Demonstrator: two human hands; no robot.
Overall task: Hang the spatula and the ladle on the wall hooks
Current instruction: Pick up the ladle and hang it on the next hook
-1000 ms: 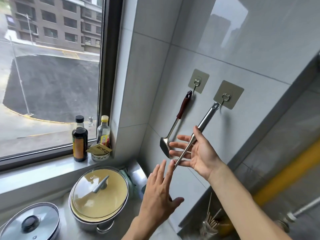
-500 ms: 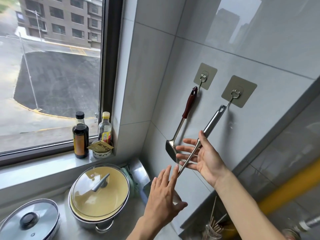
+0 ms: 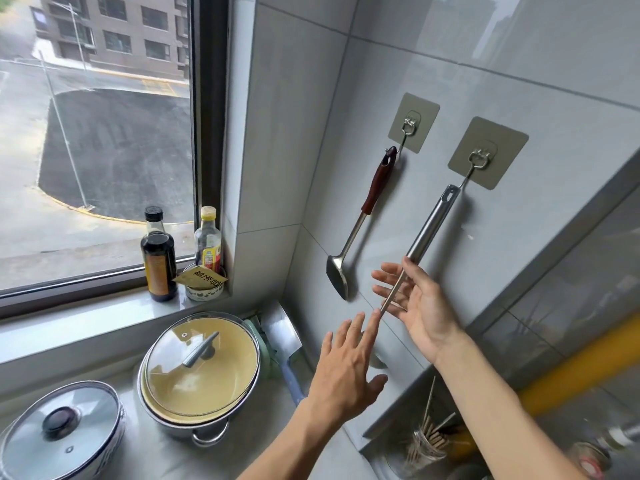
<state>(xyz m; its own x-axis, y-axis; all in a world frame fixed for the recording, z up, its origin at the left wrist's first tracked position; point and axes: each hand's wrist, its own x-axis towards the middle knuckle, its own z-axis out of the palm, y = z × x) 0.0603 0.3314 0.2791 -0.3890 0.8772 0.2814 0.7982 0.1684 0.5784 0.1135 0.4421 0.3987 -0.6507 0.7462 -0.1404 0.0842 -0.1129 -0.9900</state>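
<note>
I am judging this as the last step. The spatula [image 3: 367,216] is hanging from the hook [image 3: 408,130] at about one o'clock of the frame, free of both hands. The ladle [image 3: 427,233] is hanging by its handle end on the second hook [image 3: 478,161], just toward three o'clock of it, shaft slanting to seven o'clock. My right hand [image 3: 420,306] is lying open, fingers spread behind the shaft. My left hand [image 3: 346,372] is open too, a fingertip at the shaft's lower end; the bowl is hidden. Next I am thinking of easing both hands away gently so nothing swings off.
</note>
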